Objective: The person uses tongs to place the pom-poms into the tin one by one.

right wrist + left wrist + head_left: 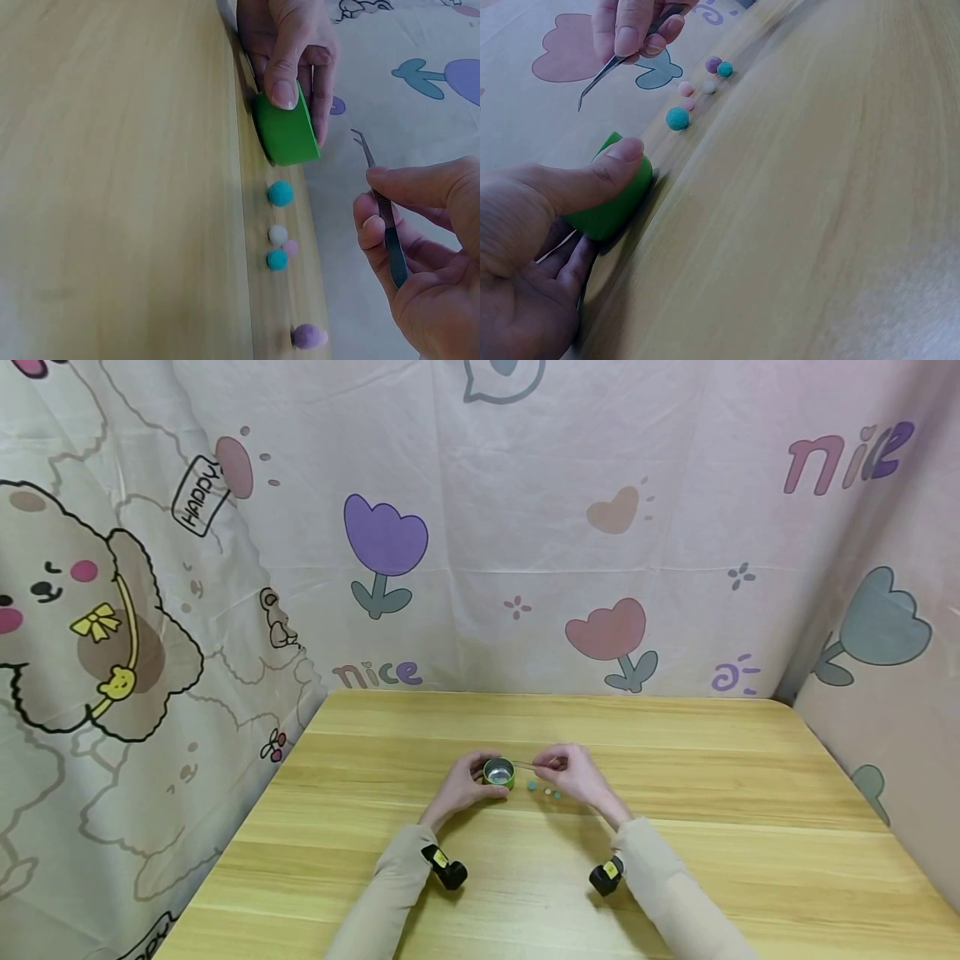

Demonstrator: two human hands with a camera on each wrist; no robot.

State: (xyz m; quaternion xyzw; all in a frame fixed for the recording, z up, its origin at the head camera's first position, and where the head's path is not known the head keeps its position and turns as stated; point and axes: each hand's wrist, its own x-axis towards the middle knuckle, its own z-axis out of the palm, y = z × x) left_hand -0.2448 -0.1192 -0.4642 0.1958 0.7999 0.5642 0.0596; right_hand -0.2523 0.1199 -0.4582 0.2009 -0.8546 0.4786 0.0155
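A small green tin (498,773) with a silvery inside stands upright on the wooden table. My left hand (467,782) grips it from the left, thumb along the near side and fingers around the far side. My right hand (572,773) pinches fine tweezers (383,210) between thumb and fingers, held above the table to the right of the tin. Their bent tips are slightly apart in the right wrist view, with nothing between them. Small pom-poms lie beside the tin: a large teal ball (677,118), a smaller teal ball (277,259), a purple ball (306,336), plus white and pink ones.
The light wooden table (337,868) reaches back to a patterned cloth (495,635) hung behind it and along the sides. A black wrist camera (450,870) sits on the left sleeve, another wrist camera (606,877) on the right.
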